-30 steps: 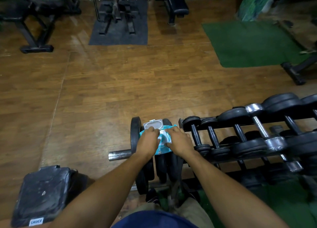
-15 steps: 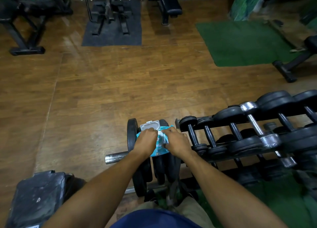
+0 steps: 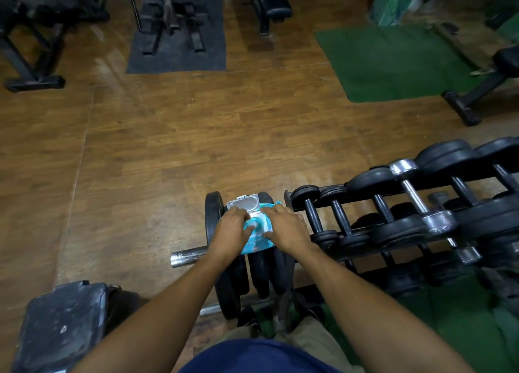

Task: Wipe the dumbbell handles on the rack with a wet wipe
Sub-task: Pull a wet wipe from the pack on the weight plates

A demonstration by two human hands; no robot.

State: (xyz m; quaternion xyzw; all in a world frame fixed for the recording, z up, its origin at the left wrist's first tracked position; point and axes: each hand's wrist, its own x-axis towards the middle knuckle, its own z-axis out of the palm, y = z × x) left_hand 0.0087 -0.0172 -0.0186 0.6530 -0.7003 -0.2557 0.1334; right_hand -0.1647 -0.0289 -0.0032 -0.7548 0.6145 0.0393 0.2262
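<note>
Wipes pack: a teal pack of wet wipes (image 3: 257,236) lies on top of the upright weight plates (image 3: 264,268) at the left end of the dumbbell rack (image 3: 362,204), its white flip lid (image 3: 243,202) standing open at the far edge.
Left hand: my left hand (image 3: 233,230) rests on the pack's left side, fingers bent over the opening; I cannot tell whether they pinch a wipe.
Right hand: my right hand (image 3: 285,228) lies on the pack's right side, fingers fairly straight, thumb on the near part.
Dumbbells: black dumbbells (image 3: 339,218) sit in a row on the rack just right of my hands, handles bare; one chrome dumbbell (image 3: 418,195) lies among them.
Floor: a steel bar (image 3: 188,258) juts left from the plates over the wooden floor (image 3: 196,136); a green mat (image 3: 393,63) lies further off.
</note>
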